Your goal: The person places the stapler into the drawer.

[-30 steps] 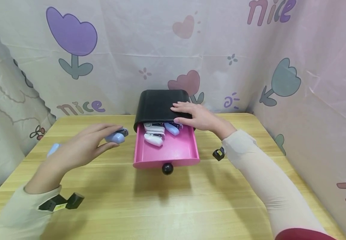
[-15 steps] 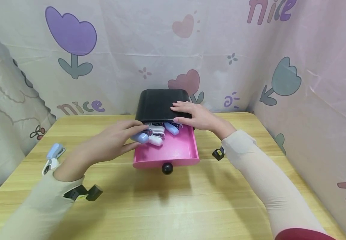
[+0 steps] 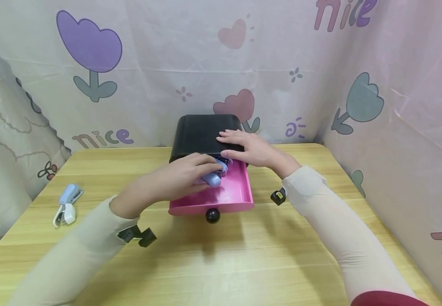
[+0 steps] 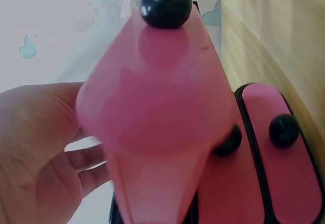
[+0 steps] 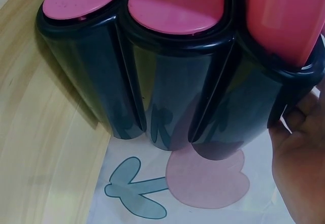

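In the head view my left hand [image 3: 180, 175] reaches over the pulled-out pink drawer [image 3: 228, 207] and pinches a light blue mini stapler [image 3: 211, 179] between thumb and fingers. Right behind it, inside the drawer, another blue stapler [image 3: 222, 164] shows in part. White staplers lying there are hidden by the left hand. My right hand [image 3: 254, 148] rests on the top of the black drawer cabinet [image 3: 199, 131], fingers spread. The left wrist view shows the open drawer's front with its black round knob [image 4: 165, 3].
A blue stapler [image 3: 69, 194] and a white stapler [image 3: 67, 214] lie on the wooden table [image 3: 221, 263] at left. Below the open drawer, two closed pink drawers [image 5: 175, 5] stack in the cabinet. A patterned curtain [image 3: 155, 85] hangs behind and along the sides.
My left hand has carried the blue stapler rightward from beside the drawer to over it. The two staplers at left have come into full view. The right hand has stayed put.
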`<state>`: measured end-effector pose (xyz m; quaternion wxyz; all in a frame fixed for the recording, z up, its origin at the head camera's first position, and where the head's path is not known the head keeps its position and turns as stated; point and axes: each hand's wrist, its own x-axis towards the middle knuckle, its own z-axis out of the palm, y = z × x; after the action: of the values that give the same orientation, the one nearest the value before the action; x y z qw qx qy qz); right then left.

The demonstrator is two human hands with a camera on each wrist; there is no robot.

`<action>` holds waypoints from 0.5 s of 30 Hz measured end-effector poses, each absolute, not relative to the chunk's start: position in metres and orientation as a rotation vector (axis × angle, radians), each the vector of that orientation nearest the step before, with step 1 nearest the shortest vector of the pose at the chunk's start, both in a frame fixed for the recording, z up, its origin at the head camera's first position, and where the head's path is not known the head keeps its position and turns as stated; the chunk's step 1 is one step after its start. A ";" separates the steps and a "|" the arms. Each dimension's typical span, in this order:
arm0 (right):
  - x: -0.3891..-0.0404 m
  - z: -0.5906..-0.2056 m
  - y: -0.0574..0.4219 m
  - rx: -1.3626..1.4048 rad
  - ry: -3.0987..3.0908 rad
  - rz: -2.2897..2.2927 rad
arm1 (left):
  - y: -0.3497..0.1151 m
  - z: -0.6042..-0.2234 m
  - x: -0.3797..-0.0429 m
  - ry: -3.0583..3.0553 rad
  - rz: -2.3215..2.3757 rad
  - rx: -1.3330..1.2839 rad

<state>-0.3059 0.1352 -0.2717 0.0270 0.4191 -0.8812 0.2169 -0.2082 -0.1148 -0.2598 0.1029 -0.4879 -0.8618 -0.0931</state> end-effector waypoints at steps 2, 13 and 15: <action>-0.306 -0.272 0.135 1.297 -2.717 0.674 | -0.108 -0.260 -0.210 -2.531 -0.261 -1.476; -0.306 -0.271 0.135 1.308 -2.714 0.675 | -0.085 -0.265 -0.221 -2.608 -0.121 -1.462; -0.306 -0.271 0.135 1.309 -2.713 0.674 | -0.083 -0.266 -0.221 -2.611 -0.090 -1.436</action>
<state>-0.3060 0.1347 -0.2710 0.0273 0.4240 -0.8786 0.2183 -0.2214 -0.0834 -0.2660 0.0801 -0.4802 -0.8730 -0.0301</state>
